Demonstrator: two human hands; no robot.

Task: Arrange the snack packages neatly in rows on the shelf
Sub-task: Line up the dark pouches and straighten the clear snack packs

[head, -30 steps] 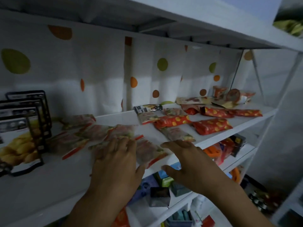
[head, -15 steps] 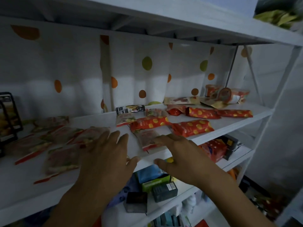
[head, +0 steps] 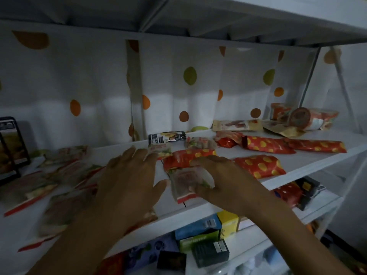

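Observation:
Snack packages lie flat on a white shelf (head: 309, 161). My right hand (head: 220, 179) has its fingers and thumb curled round a clear packet with a red edge (head: 183, 183) near the shelf's front. My left hand (head: 129, 181) hovers flat with spread fingers just left of that packet, over the shelf. Behind the hands lies a red packet with yellow dots (head: 184, 157). More red dotted packets (head: 260, 165) lie to the right. Several blurred clear packets (head: 65, 171) are spread on the left part of the shelf.
A white curtain with orange and green dots (head: 190, 76) hangs behind the shelf. Dark upright packages (head: 10, 147) stand at far left. Round tubs and beige packets (head: 299, 118) sit at back right. The shelf below holds boxes (head: 208, 235). Another shelf board (head: 238, 20) runs close overhead.
The view has shifted right along the shelf. My right hand moved forward and closed round the clear packet. My left hand left the packets on the left and moved toward the middle.

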